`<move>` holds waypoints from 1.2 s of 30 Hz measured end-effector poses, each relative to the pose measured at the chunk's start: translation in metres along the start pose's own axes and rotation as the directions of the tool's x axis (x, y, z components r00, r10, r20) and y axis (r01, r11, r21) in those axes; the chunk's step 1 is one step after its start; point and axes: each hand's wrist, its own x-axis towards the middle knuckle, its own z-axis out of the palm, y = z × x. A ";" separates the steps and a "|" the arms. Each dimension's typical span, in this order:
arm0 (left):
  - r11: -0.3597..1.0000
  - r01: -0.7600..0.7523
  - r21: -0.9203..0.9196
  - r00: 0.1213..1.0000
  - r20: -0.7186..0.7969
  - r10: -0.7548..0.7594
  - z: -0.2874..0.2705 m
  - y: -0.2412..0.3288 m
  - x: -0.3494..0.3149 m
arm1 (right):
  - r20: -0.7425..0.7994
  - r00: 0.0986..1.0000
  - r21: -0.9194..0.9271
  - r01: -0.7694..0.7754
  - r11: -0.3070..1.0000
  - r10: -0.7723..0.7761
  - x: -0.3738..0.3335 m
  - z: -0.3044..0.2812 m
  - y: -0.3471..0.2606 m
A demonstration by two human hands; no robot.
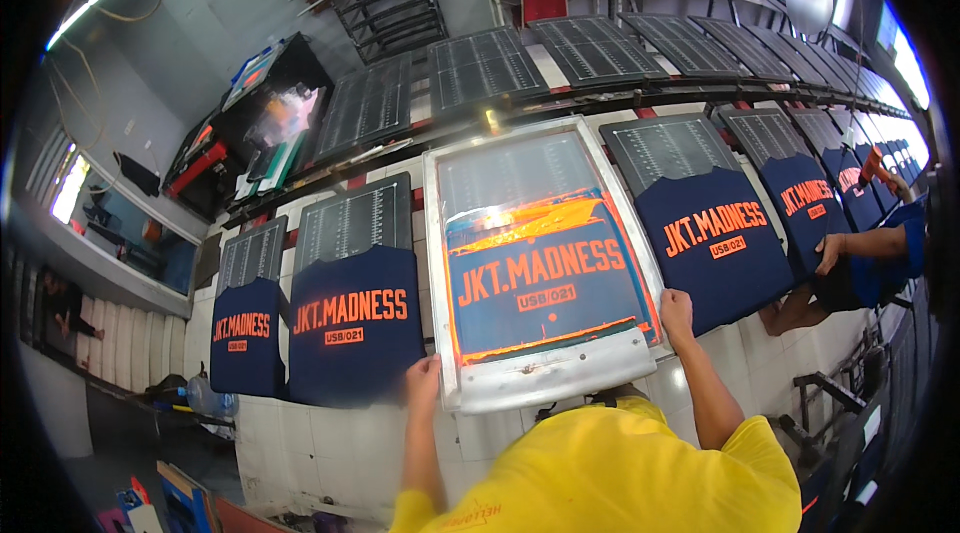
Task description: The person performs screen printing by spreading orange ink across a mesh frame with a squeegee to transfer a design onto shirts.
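A screen printing frame (550, 375), pale metal with a see-through mesh, is in front of me over a printing board. Orange ink (535, 221) lies in a thick band across the upper mesh, and a thin line of it runs along the lower edge. Orange lettering shows in the mesh's middle. My left hand (422, 383) is closed on the frame's lower left side. At its lower right side my right hand (677, 314) grips the edge, fingers curled. Navy shirts with orange lettering lie on boards either side: one shirt (352, 323) at left, another (712, 248) at right.
Behind the frame, a second row of dark printing boards (485, 68) runs along a rail. A co-worker's arm (862, 243) reaches toward the shirts at far right; another hand there holds an orange-handled tool (874, 165). A black cabinet (290, 68) stands at the back left.
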 end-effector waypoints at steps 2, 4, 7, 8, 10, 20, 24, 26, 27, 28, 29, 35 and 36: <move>0.997 -0.001 0.083 1.000 0.012 0.000 -0.003 0.002 0.002 | 0.002 1.000 -0.030 -0.022 0.999 0.022 -0.001 -0.003 -0.006; 0.982 0.004 0.189 0.999 0.039 -0.012 -0.004 0.010 0.004 | -0.016 1.000 -0.106 -0.026 0.994 0.024 0.001 0.001 0.002; 0.908 -0.084 0.411 0.996 0.074 0.058 -0.004 0.005 0.016 | -0.067 0.998 -0.189 -0.004 0.982 -0.009 0.000 0.011 0.009; 0.880 -0.085 0.467 0.994 0.100 0.043 -0.004 0.002 0.020 | -0.088 0.996 -0.216 -0.001 0.976 -0.018 -0.004 0.014 0.009; 0.886 -0.130 0.444 0.990 0.110 0.090 -0.006 -0.004 0.022 | -0.050 0.999 -0.240 -0.021 0.971 0.009 -0.003 0.016 0.003; 0.877 -0.204 0.434 0.979 0.072 0.192 -0.003 -0.018 0.027 | -0.051 0.999 -0.111 -0.002 0.994 -0.004 -0.009 0.008 -0.009; 0.894 -0.253 0.371 0.966 0.051 0.252 -0.002 -0.027 0.028 | -0.030 0.999 -0.105 -0.031 0.994 0.028 -0.006 0.011 -0.006; 0.881 -0.268 0.390 0.961 0.042 0.273 -0.001 -0.025 0.024 | -0.015 0.999 -0.104 -0.049 0.993 0.048 -0.007 0.011 -0.006; 0.872 -0.275 0.404 0.958 0.039 0.284 0.002 -0.021 0.021 | -0.006 0.998 -0.080 -0.063 0.995 0.063 -0.006 0.010 -0.006; 0.865 -0.266 0.426 0.959 0.028 0.281 0.004 -0.019 0.019 | 0.002 0.997 -0.057 -0.078 0.995 0.078 -0.006 0.008 -0.005; 0.857 -0.254 0.449 0.961 0.015 0.277 0.006 -0.018 0.017 | 0.013 0.996 -0.035 -0.091 0.995 0.092 -0.006 0.006 -0.007; 0.815 -0.290 0.501 0.939 -0.015 0.344 -0.003 -0.025 0.020 | 0.032 0.992 0.034 -0.125 0.992 0.124 -0.012 0.008 -0.012; 0.799 -0.281 0.532 0.941 -0.011 0.338 -0.001 -0.024 0.021 | 0.018 0.995 0.048 -0.098 0.994 0.097 -0.011 0.011 -0.006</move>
